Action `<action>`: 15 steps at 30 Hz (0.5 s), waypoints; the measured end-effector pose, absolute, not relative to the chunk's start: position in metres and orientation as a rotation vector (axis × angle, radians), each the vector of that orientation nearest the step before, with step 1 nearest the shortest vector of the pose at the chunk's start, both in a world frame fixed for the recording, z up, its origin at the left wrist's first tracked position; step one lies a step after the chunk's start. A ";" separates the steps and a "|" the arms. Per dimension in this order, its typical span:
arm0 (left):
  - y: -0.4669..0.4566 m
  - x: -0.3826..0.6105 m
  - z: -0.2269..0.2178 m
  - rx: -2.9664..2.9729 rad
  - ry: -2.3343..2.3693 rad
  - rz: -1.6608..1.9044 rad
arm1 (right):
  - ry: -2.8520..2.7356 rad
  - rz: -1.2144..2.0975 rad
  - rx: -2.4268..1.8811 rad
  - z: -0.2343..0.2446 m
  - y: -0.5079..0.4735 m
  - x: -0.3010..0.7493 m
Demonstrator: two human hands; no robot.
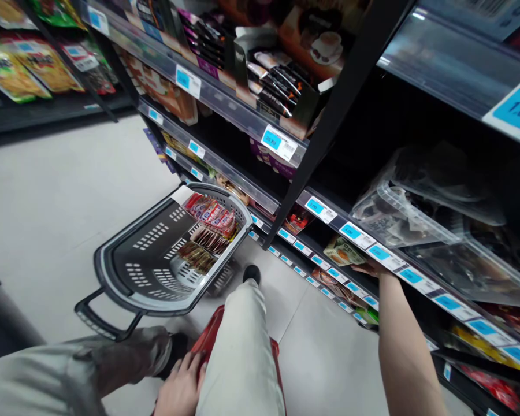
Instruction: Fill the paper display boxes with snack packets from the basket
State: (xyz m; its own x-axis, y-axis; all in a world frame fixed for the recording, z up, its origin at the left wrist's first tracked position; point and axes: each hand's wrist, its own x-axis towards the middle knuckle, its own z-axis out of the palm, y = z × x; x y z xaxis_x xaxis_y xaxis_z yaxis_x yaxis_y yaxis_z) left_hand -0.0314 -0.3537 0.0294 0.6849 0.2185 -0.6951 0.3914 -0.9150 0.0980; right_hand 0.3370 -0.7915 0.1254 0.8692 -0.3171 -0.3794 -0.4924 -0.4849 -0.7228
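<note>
My right hand (370, 267) reaches into a low shelf at the right. Its fingers are at the right end of a green-and-cream package (344, 252) with an orange round picture and appear to grip it; the shelf edge partly hides the hand. My left hand (179, 388) lies at the bottom of the view, its fingers slightly apart against a red seat (210, 334) under my leg. On the floor ahead stands a grey-black shopping basket (134, 231). Inside it are red-and-white packets (212, 214), and thin brown packs (196, 256).
Shelves with blue-and-white price tags (320, 209) run diagonally across the right. A dark upright post (316, 144) divides them. Clear plastic tubs (407, 208) sit above my right hand. Bagged snacks (21, 66) fill another rack at the upper left.
</note>
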 end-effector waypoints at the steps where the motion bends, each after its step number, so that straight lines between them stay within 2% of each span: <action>1: -0.354 -0.032 0.029 2.662 0.486 -1.033 | 0.592 0.248 -2.081 0.127 -0.793 0.337; 9: -0.354 -0.027 0.033 2.688 0.489 -1.087 | 0.594 0.373 -1.804 0.112 -0.778 0.334; 15: -0.354 -0.027 0.034 2.710 0.465 -1.065 | 0.611 0.337 -1.679 0.110 -0.783 0.311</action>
State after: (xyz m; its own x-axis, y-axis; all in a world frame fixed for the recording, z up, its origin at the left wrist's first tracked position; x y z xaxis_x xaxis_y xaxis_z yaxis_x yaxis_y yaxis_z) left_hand -0.0274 -0.3545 0.0341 0.6921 0.2182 -0.6880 0.3564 -0.9322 0.0629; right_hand 0.3110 -0.7827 0.1096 0.8166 -0.2063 -0.5391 -0.5661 -0.1045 -0.8177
